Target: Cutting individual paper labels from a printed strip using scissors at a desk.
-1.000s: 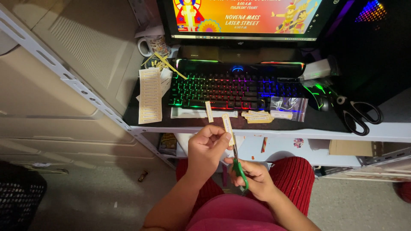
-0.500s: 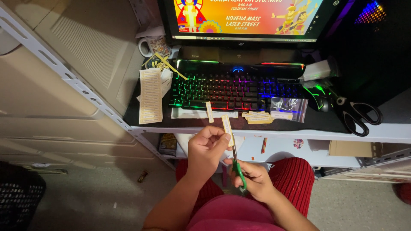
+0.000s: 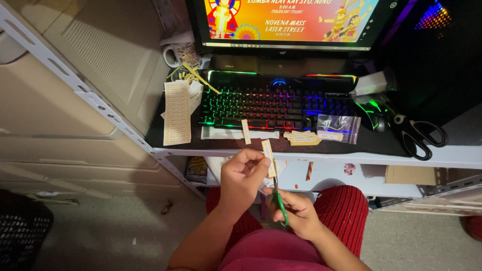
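Your main risk is the blade line: you hold the narrow paper strip [image 3: 268, 158] upright with your fingertips close to where the green-handled scissors [image 3: 280, 203] meet it, so a crooked closing of the blades could probably nick a finger or cut through the printed part instead of alongside it. The strip is thin and unsupported above your lap, so it may bend or twist as the blades bite, which would give you a slanted cut. A small offcut could also drop between your knees to the floor and be hard to find in this dim light.

Your left hand [image 3: 243, 175] is pinched shut on the strip, thumb and forefinger at its lower half, other fingers curled in. Your right hand [image 3: 298, 216] is wrapped around the scissors' handles below; you cannot tell from here how far the blades stand apart. The strip sits just below the bench [image 3: 301, 155] edge, in front of the lit keyboard [image 3: 276, 103], with the pile of cut slips [image 3: 301, 138] near it.
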